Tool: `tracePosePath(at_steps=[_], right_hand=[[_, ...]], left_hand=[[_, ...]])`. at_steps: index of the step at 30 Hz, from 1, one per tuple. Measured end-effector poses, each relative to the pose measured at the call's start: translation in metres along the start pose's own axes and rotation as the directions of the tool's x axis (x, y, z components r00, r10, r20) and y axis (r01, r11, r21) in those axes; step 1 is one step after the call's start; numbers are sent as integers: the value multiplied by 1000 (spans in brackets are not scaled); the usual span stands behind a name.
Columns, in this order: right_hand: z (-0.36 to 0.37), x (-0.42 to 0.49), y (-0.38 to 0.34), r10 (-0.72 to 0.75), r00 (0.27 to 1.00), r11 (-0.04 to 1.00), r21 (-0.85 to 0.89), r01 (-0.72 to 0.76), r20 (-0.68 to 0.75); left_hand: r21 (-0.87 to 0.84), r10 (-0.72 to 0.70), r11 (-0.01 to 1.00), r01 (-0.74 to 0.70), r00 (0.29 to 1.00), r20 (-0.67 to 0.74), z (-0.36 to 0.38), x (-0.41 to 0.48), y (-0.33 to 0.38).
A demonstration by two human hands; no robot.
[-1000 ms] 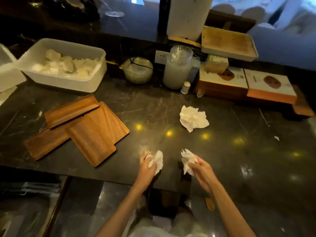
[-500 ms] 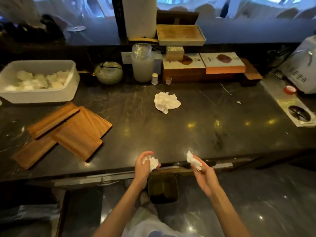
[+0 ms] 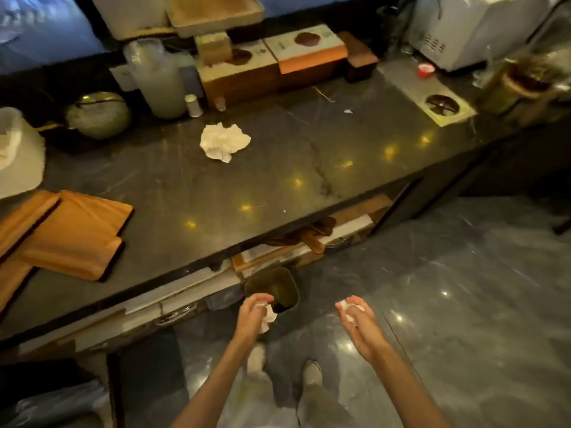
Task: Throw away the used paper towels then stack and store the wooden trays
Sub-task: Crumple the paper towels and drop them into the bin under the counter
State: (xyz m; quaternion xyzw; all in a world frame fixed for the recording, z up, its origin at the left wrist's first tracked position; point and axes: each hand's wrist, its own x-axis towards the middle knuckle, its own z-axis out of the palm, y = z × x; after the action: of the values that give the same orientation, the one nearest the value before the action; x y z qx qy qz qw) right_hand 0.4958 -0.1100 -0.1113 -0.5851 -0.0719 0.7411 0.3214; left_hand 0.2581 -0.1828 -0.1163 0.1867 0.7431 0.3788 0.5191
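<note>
My left hand grips a crumpled white paper towel just over the near rim of a small dark bin on the floor under the counter edge. My right hand holds a second small paper towel wad to the right of the bin, below counter height. A third crumpled paper towel lies on the dark marble counter. Several wooden trays lie overlapping at the counter's left edge, partly cut off by the frame.
A white plastic tub sits at far left. A round lidded pot, a frosted jar, boxes and a white appliance line the back. An open shelf with boards runs under the counter. My shoes stand on glossy floor.
Both hands have dropped from counter-edge height down to the bin, still holding their towels. The view has swung down and to the right, showing more floor.
</note>
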Motion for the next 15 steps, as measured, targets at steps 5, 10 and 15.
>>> tracePosePath(at_steps=[5,10,15], right_hand=[[-22,11,6,15,991,1000,18,-13,-131],[-16,44,28,71,987,997,-3,-72,-142],[-4,129,69,-75,981,946,-324,14,-176]], left_hand=[[71,-91,994,79,979,184,8,33,-12],[163,-208,972,172,949,237,19,93,-23],[266,-152,961,70,942,300,34,173,-59]])
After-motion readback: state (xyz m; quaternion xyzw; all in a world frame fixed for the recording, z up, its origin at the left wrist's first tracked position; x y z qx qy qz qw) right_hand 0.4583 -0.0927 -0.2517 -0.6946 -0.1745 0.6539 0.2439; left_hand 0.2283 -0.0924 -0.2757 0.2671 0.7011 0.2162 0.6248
